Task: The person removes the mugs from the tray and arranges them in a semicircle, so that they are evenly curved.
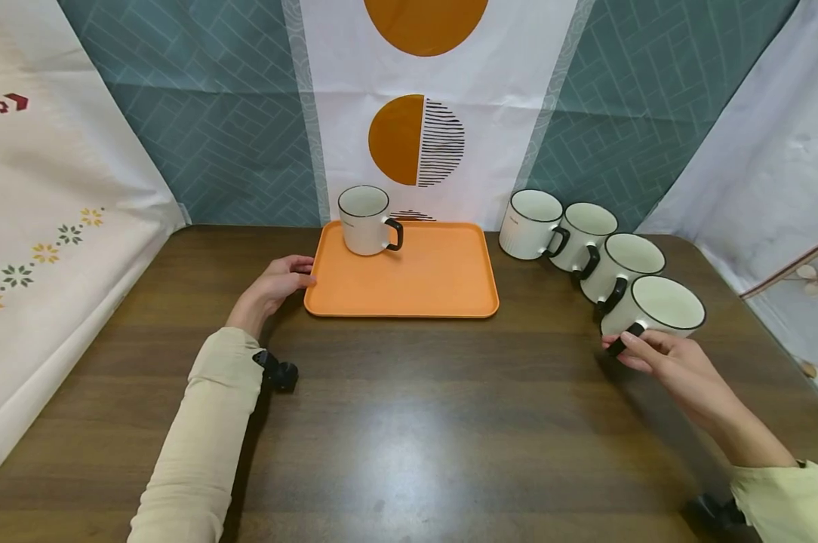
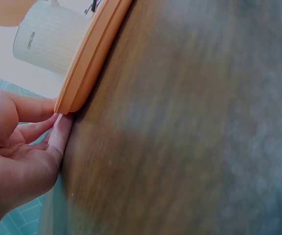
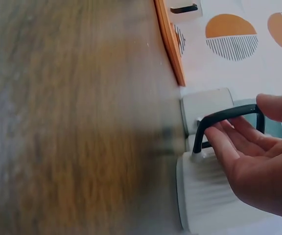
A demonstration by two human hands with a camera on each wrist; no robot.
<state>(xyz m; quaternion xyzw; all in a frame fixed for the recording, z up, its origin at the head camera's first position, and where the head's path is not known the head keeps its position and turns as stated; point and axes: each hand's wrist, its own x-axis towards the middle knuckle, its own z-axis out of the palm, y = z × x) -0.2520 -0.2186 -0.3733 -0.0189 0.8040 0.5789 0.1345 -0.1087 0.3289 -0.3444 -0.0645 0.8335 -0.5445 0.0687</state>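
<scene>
An orange tray (image 1: pixel 409 294) lies on the table, with a white, black-rimmed mug (image 1: pixel 364 226) upright at its back left. My left hand (image 1: pixel 280 285) is at the tray's left edge; the left wrist view shows thumb and fingers (image 2: pixel 60 134) pinching the rim. On the right, my right hand (image 1: pixel 674 369) holds the nearest white mug (image 1: pixel 667 302) by its black handle (image 3: pixel 229 115). Its fingers pass inside the handle and the thumb lies against the outside. Behind it stand three more such mugs (image 1: pixel 629 253), (image 1: pixel 588 219), (image 1: pixel 534 207) in a slanting row, handles toward me.
The dark wooden table (image 1: pixel 395 422) stretches in front of the tray. A patterned cloth (image 1: pixel 232 151) hangs along the table's back edge, and white cloths hang at the left (image 1: pixel 63 188) and right (image 1: pixel 742 173) sides.
</scene>
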